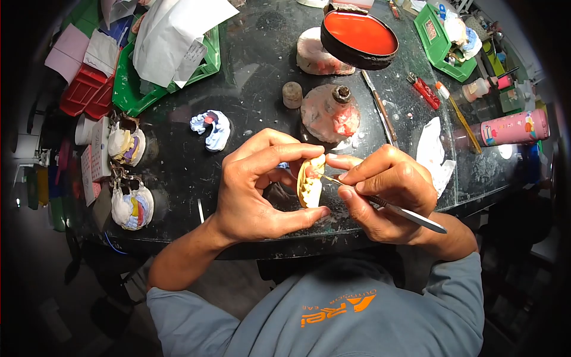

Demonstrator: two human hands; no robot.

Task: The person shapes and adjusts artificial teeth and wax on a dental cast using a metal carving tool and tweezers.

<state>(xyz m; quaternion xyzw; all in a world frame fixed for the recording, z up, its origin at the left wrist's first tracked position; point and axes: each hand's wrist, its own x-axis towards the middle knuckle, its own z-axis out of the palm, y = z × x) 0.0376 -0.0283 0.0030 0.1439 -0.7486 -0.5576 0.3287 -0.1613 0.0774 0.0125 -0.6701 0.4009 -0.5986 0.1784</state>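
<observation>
My left hand (253,187) grips a yellow dental cast (308,193) on edge, with fingertips at its top and the thumb at its lower end. Pink material shows on the cast's upper part. In my right hand (392,190) is a slim metal wax carver (416,219), held like a pen. Its fine tip meets the cast near the pink area, and one right fingertip is close to the cast's top. Just beyond my hands stands a pinkish burner (327,116) with a dark metal neck. A blue-white cast (218,132) lies to the left.
A round tin of red wax (361,34) is at the back. Two mounted casts (124,147) stand at left, near a green tray (128,102) with papers. Rightward lie a knife (379,107), red lighter (425,93), brush (459,116), crumpled tissue (430,149) and pink bottle (513,128).
</observation>
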